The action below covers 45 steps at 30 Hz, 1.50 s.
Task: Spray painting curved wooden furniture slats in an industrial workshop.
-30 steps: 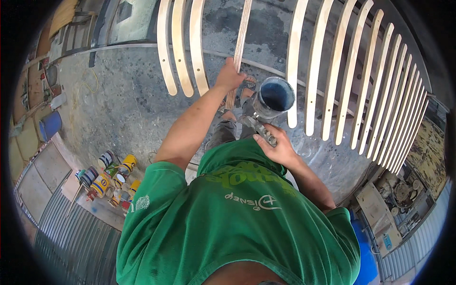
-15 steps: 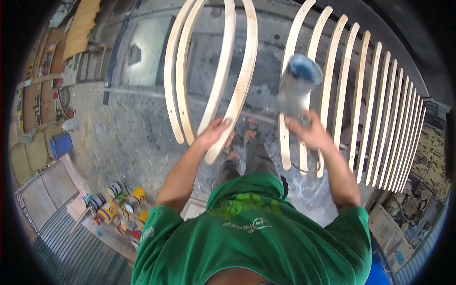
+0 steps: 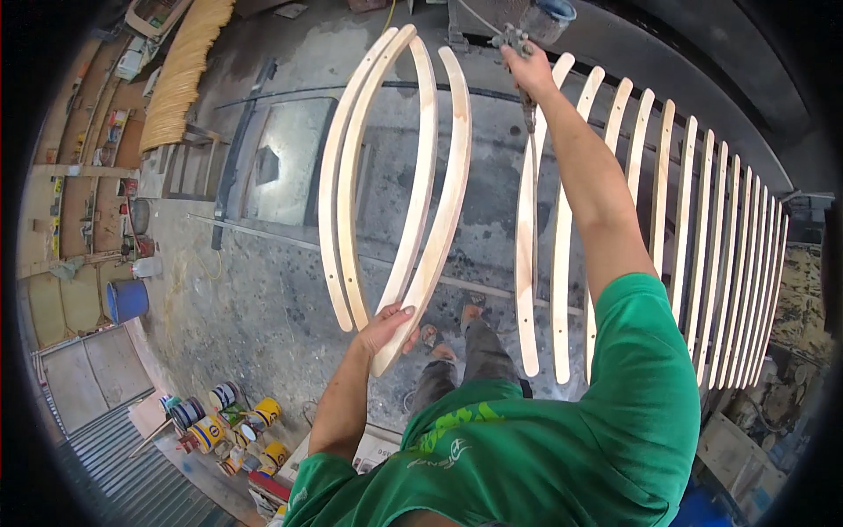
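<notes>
My left hand (image 3: pixel 386 328) is closed around the near end of a pale curved wooden slat (image 3: pixel 455 167). Left of it stands another slat (image 3: pixel 423 158), and beyond that a pair of slats (image 3: pixel 349 176) bows the other way. Far forward, my right hand (image 3: pixel 529 72) grips a spray gun (image 3: pixel 511 37) with a bluish cup (image 3: pixel 549 18) on it. A hose runs down from the gun, past the nearest slat (image 3: pixel 525 299) of the right-hand row. My right arm partly covers several slats in that row.
Paint cans (image 3: pixel 206 432) cluster on the floor at the lower left. A blue bucket (image 3: pixel 128 299) stands farther left, near shelves (image 3: pixel 97 211). A flat glossy panel (image 3: pixel 285 162) lies beyond the left slats. My feet are on the stained grey floor (image 3: pixel 246 325).
My right hand has moved forward and slightly left with the spray gun, from beside the right-hand row to the far ends of the slats. My left hand keeps its hold on the slat.
</notes>
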Each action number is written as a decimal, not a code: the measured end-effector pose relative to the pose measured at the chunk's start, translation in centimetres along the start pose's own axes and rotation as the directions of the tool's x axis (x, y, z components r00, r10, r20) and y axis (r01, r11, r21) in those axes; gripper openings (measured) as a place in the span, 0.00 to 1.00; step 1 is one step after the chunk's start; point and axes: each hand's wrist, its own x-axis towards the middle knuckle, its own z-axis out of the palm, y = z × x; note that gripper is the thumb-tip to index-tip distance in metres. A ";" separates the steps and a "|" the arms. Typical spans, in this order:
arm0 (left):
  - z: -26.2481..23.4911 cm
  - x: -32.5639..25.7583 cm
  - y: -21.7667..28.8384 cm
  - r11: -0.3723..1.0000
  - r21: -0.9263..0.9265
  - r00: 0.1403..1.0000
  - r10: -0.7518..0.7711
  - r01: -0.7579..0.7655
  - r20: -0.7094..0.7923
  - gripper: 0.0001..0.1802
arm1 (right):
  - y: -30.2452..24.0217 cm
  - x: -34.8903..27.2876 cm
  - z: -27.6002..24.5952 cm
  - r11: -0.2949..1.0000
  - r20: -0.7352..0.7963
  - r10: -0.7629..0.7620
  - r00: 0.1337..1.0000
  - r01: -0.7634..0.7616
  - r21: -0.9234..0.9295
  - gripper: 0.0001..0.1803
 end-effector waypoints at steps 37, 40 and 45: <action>12.0 13.3 -12.2 0.706 0.648 0.609 0.656 -0.286 -0.446 0.45 | -6.5 -45.6 -14.1 0.739 0.366 0.615 0.698 -0.673 0.041 0.15; 12.6 12.8 -12.5 0.678 0.706 0.601 0.657 -0.206 -0.455 0.47 | -7.0 -44.8 -13.5 0.736 0.401 0.607 0.686 -0.676 0.043 0.15; 13.3 12.7 -12.4 0.719 0.649 0.623 0.633 -0.251 -0.460 0.50 | -7.4 -42.9 -11.5 0.730 0.459 0.598 0.657 -0.683 0.028 0.16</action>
